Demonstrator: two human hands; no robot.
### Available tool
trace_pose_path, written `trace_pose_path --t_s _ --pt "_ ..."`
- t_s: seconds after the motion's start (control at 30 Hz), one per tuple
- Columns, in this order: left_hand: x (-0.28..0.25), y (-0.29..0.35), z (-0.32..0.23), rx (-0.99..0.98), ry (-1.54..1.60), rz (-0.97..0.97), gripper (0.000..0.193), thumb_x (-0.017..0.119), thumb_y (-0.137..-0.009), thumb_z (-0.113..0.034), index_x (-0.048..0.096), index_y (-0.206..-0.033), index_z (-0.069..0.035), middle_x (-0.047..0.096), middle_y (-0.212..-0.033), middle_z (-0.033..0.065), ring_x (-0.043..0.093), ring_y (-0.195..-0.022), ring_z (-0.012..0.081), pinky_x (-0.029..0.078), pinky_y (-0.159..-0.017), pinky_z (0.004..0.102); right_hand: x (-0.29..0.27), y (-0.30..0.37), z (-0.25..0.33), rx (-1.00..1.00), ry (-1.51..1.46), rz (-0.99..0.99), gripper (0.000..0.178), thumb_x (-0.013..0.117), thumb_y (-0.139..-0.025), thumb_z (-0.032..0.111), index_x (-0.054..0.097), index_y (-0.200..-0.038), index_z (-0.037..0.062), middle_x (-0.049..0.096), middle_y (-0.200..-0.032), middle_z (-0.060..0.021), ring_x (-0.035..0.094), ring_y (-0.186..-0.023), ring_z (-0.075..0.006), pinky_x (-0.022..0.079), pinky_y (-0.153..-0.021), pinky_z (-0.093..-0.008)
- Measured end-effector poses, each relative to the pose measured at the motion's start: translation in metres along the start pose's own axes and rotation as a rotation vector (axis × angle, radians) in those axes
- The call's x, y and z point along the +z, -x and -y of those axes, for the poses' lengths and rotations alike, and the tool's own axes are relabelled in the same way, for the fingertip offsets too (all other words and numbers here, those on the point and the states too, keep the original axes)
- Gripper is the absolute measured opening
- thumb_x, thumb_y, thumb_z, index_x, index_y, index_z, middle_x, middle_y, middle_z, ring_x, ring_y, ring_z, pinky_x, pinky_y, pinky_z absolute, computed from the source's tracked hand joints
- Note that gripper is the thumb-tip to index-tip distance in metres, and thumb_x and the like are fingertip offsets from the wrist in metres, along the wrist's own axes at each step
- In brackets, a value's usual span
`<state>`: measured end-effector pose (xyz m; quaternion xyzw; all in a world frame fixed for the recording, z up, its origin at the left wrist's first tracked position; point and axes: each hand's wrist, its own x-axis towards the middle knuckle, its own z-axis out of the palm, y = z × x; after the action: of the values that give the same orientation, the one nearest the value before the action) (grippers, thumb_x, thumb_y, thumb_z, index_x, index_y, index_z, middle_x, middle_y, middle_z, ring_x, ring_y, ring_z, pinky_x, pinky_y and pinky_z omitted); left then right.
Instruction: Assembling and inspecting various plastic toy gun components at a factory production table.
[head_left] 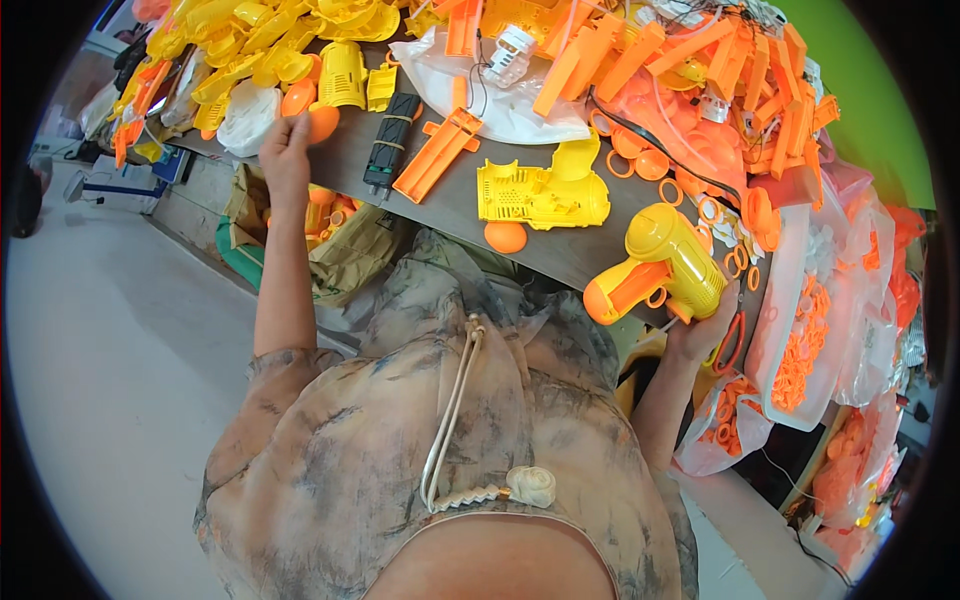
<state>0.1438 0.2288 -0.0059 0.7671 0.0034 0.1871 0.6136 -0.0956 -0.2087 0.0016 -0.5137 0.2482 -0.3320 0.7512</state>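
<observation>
At the far left of the bench my left hand is closed, its fingertips pinching a smooth orange oval cap. A second orange oval piece lies just beyond it, beside a yellow ribbed shell. On the right, my right hand grips a yellow pistol-shaped plastic housing from below, with an orange handle piece pointing left. Between the hands, a yellow half-shell lies with its inside up, and an orange oval cap sits at the bench edge.
Behind are piles of yellow shells and orange parts. A black rectangular part and an orange tray-like part lie mid-bench. Orange rings are scattered near a clear bin of small orange pieces at right. A sack stands below.
</observation>
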Motion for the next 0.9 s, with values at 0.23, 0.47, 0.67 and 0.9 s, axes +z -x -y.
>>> trace_pose_path --t_s 0.23,0.47,0.67,0.9 --pt "0.027 0.025 -0.059 -0.274 0.584 0.11 0.021 0.056 -0.091 -0.016 0.061 -0.097 0.003 0.061 -0.095 0.0064 0.059 -0.085 0.0127 0.048 -0.075 0.0277 0.02 0.008 0.006 -0.041 0.027 0.052 0.045 0.038 -0.096 0.037 0.048 -0.113 -0.0032 0.061 -0.098 -0.0147 0.063 -0.08 -0.0202 0.052 -0.065 -0.0296" --pt "0.138 0.12 -0.128 -0.261 0.743 0.788 0.017 0.048 -0.096 -0.017 0.057 -0.097 -0.002 0.057 -0.088 0.0015 0.052 -0.082 0.0073 0.044 -0.073 0.0229 0.052 0.021 0.016 -0.17 0.109 0.264 0.042 0.038 -0.095 0.033 0.047 -0.112 -0.0035 0.06 -0.096 -0.0139 0.061 -0.082 -0.0185 0.05 -0.071 -0.0294" --pt "0.164 0.151 -0.124 -0.11 0.732 0.639 0.026 0.039 -0.1 -0.02 0.053 -0.106 0.001 0.058 -0.096 0.0052 0.054 -0.088 0.0088 0.045 -0.08 0.0233 0.061 0.028 0.018 -0.174 0.129 0.296 0.04 0.037 -0.094 0.031 0.047 -0.11 -0.0036 0.058 -0.092 -0.012 0.059 -0.079 -0.0157 0.047 -0.069 -0.0272" --pt "0.157 0.141 -0.131 -0.128 0.659 0.746 0.028 0.036 -0.101 -0.019 0.051 -0.113 0.0 0.062 -0.095 0.0083 0.058 -0.089 0.0103 0.046 -0.08 0.0234 0.055 0.035 0.017 -0.265 0.36 0.235 0.038 0.041 -0.092 0.03 0.047 -0.11 -0.0031 0.057 -0.091 -0.0112 0.057 -0.079 -0.0151 0.046 -0.072 -0.0267"
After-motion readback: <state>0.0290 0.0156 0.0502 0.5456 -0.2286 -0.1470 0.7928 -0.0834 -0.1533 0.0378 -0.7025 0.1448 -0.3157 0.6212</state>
